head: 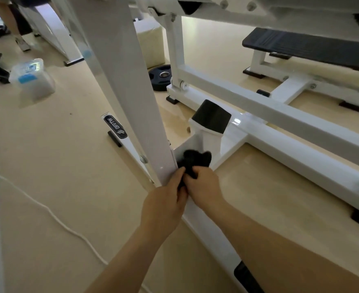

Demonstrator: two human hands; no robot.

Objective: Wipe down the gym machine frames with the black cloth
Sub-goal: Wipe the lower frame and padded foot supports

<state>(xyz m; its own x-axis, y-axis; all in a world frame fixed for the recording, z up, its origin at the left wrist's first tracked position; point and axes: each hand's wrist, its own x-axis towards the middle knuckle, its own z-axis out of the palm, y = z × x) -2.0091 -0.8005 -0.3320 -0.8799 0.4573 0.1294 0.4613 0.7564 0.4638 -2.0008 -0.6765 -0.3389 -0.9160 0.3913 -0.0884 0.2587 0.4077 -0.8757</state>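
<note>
Gripping the black cloth (196, 160) just below centre of the frame, the left hand (163, 206) and the right hand (204, 187) meet with fingers curled around its lower end, knuckles nearly touching. The cloth's bunched upper part lies against the white base joint, just right of the foot of the slanted white upright (132, 98). Left of that upright, a black label (115, 126) on a low white frame foot carries rotated white letters that seem to read BRTW. A black cap (211, 117) sits right above the cloth. Farther out are a black weight plate (160, 77) on the floor, a black bench pad (309, 47) at upper right, a clear plastic tub (32, 79) at upper left and a white cable (47, 210) at lower left.
</note>
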